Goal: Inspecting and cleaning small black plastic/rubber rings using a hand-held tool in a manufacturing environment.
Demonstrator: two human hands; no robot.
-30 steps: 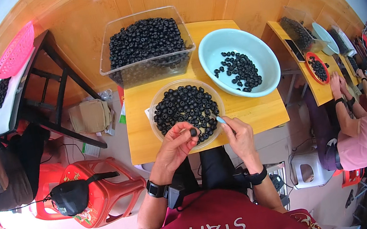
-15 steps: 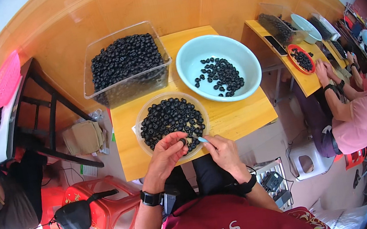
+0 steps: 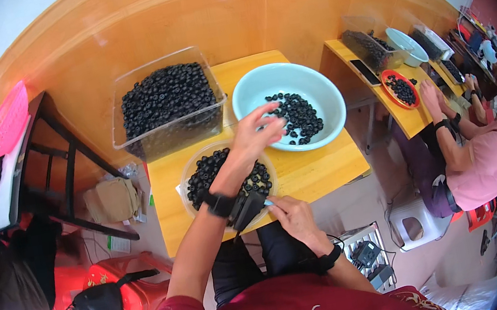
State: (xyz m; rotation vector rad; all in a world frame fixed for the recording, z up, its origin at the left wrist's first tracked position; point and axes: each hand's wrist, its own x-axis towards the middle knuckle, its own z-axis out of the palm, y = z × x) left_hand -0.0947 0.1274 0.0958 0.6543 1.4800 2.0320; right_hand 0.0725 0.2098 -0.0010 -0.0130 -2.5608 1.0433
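My left hand reaches over the left rim of a light blue basin, its fingers apart and nothing visible in them. Small black ring-shaped pieces lie inside that basin. Below my left forearm, a shallow round clear tray holds more of the same rings, partly hidden by my wrist and its black band. At the tray's near edge, my right hand is closed around a small tool with a light blue end; the rest of the tool is hidden.
A clear rectangular bin heaped with black rings stands behind the tray on the yellow table. To the right, a co-worker in pink sits at another table with a red dish. Red stools stand at left.
My left hand has swung from the tray up and right to the basin, letting go of the ring it held. My right hand has shifted slightly down, still holding the tool.
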